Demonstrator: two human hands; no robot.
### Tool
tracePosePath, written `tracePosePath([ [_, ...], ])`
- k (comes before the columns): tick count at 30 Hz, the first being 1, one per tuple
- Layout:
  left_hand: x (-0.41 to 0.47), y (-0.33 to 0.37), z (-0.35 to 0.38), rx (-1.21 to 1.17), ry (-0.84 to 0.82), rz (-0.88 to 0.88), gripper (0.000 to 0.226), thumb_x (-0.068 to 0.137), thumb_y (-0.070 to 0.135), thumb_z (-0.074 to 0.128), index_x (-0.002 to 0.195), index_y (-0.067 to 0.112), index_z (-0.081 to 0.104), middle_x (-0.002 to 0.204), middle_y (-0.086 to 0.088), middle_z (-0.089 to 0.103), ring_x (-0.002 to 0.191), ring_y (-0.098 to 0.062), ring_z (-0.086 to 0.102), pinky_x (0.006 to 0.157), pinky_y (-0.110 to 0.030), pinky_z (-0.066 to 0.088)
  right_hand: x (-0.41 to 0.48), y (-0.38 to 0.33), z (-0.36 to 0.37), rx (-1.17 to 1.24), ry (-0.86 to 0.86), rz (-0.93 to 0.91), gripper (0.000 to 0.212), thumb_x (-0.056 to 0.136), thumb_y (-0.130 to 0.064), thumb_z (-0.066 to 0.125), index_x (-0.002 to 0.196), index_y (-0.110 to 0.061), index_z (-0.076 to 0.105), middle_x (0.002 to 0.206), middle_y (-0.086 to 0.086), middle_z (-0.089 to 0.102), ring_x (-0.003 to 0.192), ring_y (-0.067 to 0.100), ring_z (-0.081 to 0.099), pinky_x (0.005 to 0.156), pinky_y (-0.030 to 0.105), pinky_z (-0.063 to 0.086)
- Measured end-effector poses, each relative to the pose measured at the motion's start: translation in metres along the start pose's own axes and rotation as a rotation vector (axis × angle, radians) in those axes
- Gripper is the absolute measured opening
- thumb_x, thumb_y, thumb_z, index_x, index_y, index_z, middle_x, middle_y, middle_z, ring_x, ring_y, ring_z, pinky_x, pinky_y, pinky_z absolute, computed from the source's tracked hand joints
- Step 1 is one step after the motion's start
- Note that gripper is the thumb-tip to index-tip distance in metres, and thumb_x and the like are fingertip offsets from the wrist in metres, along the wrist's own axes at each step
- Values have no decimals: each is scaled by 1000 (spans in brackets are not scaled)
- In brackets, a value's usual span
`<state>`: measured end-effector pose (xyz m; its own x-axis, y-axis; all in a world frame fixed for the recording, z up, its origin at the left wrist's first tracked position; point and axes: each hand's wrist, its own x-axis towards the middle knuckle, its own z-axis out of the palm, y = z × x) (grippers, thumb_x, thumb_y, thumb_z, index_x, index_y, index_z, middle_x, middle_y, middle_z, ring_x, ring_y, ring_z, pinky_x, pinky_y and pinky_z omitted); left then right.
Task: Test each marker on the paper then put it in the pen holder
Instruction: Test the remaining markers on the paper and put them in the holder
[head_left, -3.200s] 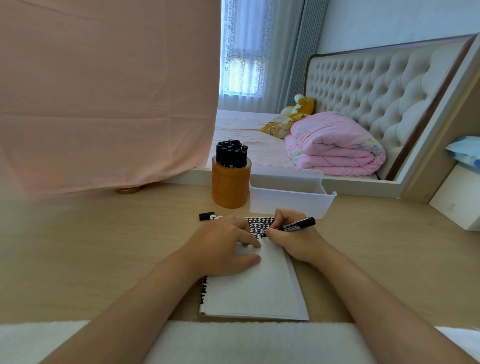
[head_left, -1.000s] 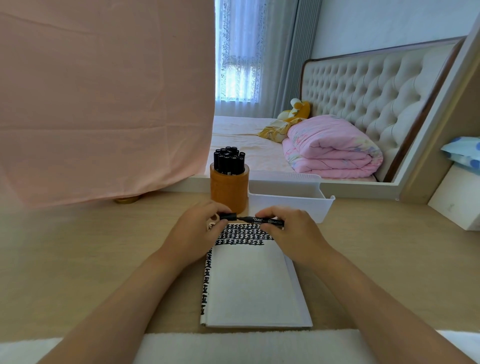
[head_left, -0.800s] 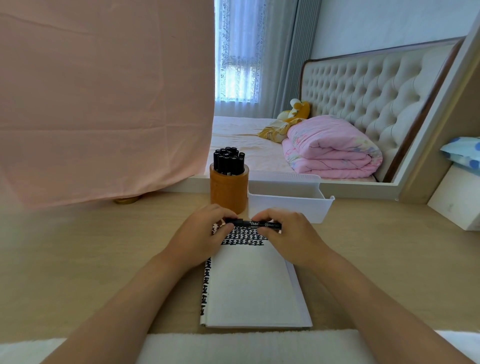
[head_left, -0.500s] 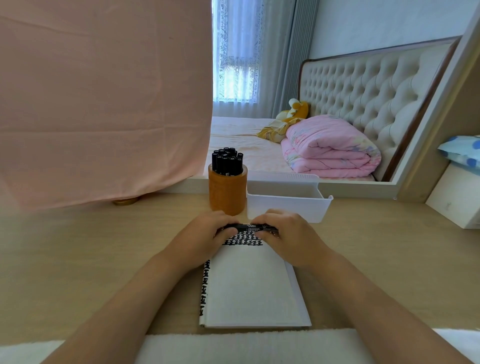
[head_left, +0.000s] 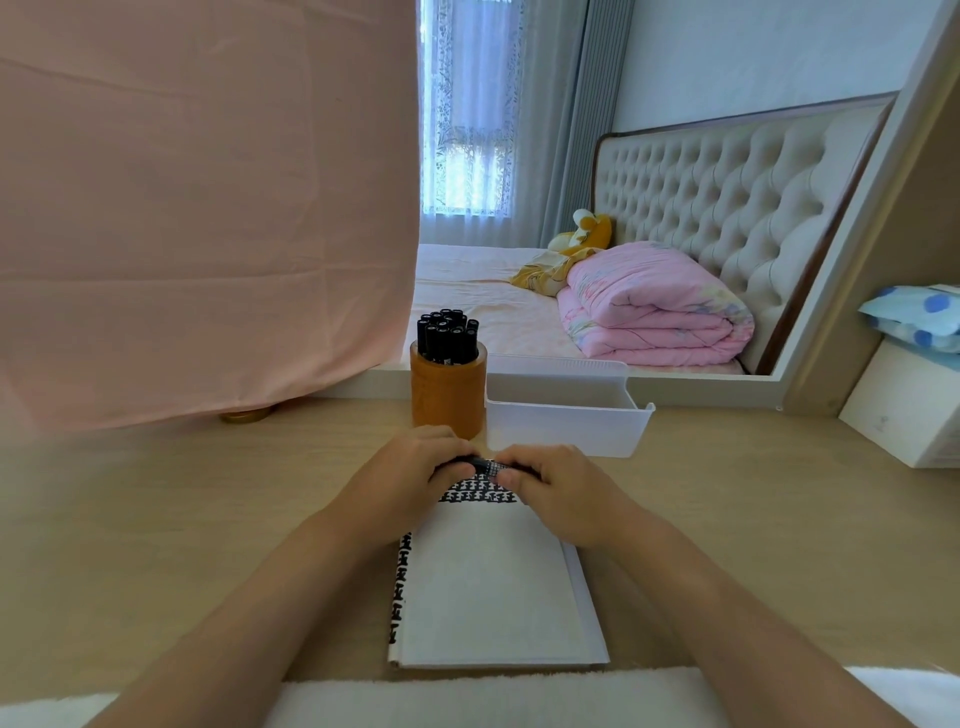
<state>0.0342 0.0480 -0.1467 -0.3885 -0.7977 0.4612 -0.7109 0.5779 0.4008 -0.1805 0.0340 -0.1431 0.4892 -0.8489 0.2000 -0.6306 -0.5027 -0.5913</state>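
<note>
Both the left hand (head_left: 415, 480) and right hand (head_left: 561, 491) grip a black marker (head_left: 483, 464) (white lettering on its barrel) horizontally above the marked notepad (head_left: 493, 587).

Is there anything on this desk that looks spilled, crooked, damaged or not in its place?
Nothing stands out. The markers stand upright in the pen holder, the notepad lies flat on the desk, and the left hand and right hand hold one marker level above it. No spill or damage shows.
</note>
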Motion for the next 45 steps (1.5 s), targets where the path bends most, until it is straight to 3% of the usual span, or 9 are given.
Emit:
tracePosePath([
  [6, 0, 6, -6, -74, 144, -83, 37, 94, 28, 63, 130, 32, 56, 107, 21, 60, 100, 3, 53, 79, -7, 38, 11, -2, -3, 1, 191, 41, 16, 96, -31, 60, 101, -27, 74, 88, -9, 57, 85, 11, 52, 75, 30, 42],
  [11, 31, -9, -28, -109, 378, -165, 47, 93, 23, 64, 137, 26, 48, 120, 10, 53, 112, -9, 47, 93, -27, 42, 33, -11, -26, 392, 421, 184, 10, 96, -23, 62, 102, -20, 69, 85, -2, 64, 79, 17, 63, 73, 34, 53],
  [18, 93, -44, -50, -293, 327, -414, 97, 73, 44, 83, 150, 26, 26, 149, 2, 34, 136, -16, 33, 109, -36, 35, 92, -28, -60, 562, 620, 182, 8, 99, -14, 56, 102, -18, 63, 96, 1, 70, 81, 11, 73, 80, 41, 60],
  [24, 108, -61, -32, -649, 153, -458, 104, 74, 30, 85, 154, 27, 18, 153, -1, 33, 131, -12, 37, 97, -26, 36, 130, -24, -58, 494, 601, 165, 15, 97, -15, 59, 111, -19, 56, 97, 3, 68, 76, 14, 74, 85, 46, 58],
  [30, 114, -72, -26, -599, 229, -398, 88, 61, 41, 86, 138, 32, 44, 128, 13, 53, 117, -5, 52, 85, -15, 43, 147, -15, -53, 394, 470, 152, 17, 91, -9, 64, 99, -24, 60, 94, 5, 70, 76, 16, 74, 86, 45, 58],
  [33, 117, -75, -26, -618, 286, -346, 77, 70, 23, 88, 133, 35, 46, 125, 16, 54, 111, 7, 51, 80, -5, 42, 155, -15, -54, 271, 388, 107, 17, 87, -12, 69, 93, -27, 63, 90, 1, 70, 83, 22, 70, 85, 44, 57],
  [38, 123, -76, -30, -615, 270, -300, 82, 72, 22, 87, 141, 30, 42, 130, 15, 57, 118, 1, 52, 85, -8, 43, 168, -21, -56, -49, 151, 54, 5, 82, -13, 67, 87, -12, 68, 85, 4, 69, 84, 26, 63, 83, 48, 54],
  [42, 119, -77, -32, -524, 201, -343, 83, 62, 48, 82, 135, 30, 46, 126, 15, 53, 114, -4, 51, 82, -14, 42, 168, -21, -55, -66, 134, 22, 33, 90, -16, 64, 122, -22, 55, 105, -8, 61, 80, 9, 59, 73, 26, 47],
  [45, 118, -79, -32, -460, 186, -342, 81, 71, 48, 82, 140, 28, 44, 133, 9, 50, 120, -10, 49, 85, -18, 43, 162, -15, -52, 0, 213, -30, 44, 99, -21, 55, 137, -39, 41, 111, -9, 61, 83, 12, 64, 80, 27, 52],
])
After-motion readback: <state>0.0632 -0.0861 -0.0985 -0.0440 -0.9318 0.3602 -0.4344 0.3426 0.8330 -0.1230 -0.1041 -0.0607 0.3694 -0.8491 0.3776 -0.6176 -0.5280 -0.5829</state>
